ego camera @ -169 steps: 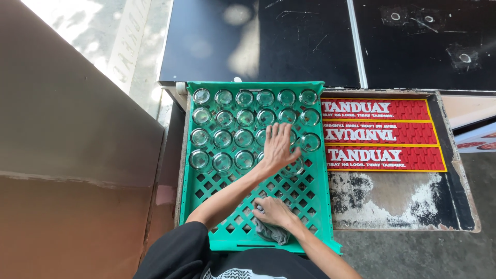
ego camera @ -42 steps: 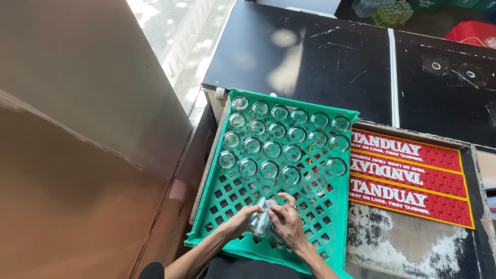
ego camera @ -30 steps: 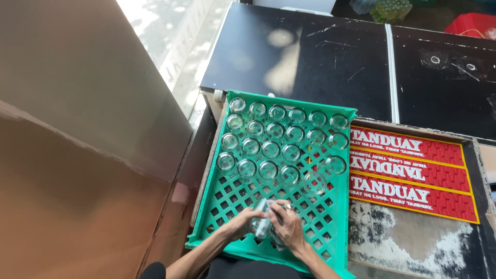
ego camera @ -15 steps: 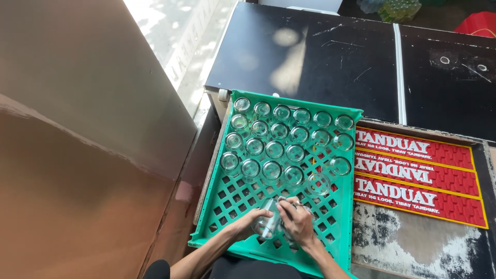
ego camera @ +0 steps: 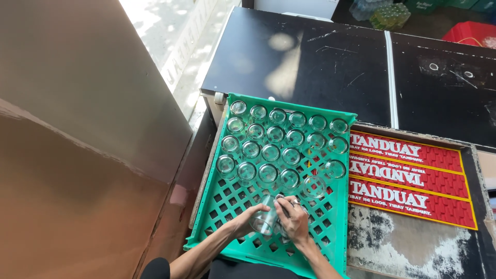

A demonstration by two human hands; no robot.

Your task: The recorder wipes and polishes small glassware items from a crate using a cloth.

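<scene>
Left hand (ego camera: pixel 247 223) and right hand (ego camera: pixel 293 223) both clasp clear glass (ego camera: pixel 264 221) over green crate (ego camera: pixel 338 243) | likely light, slippery, fragile; best gripped around sides.

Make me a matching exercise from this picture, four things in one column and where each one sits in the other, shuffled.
Things:
1. green crate
2. red mats
3. clear glass
4. rows of glasses

Places:
A. between both hands
B. far half of the crate
C. right of the crate
D. under the hands

Pairs: 1-D, 2-C, 3-A, 4-B
</scene>
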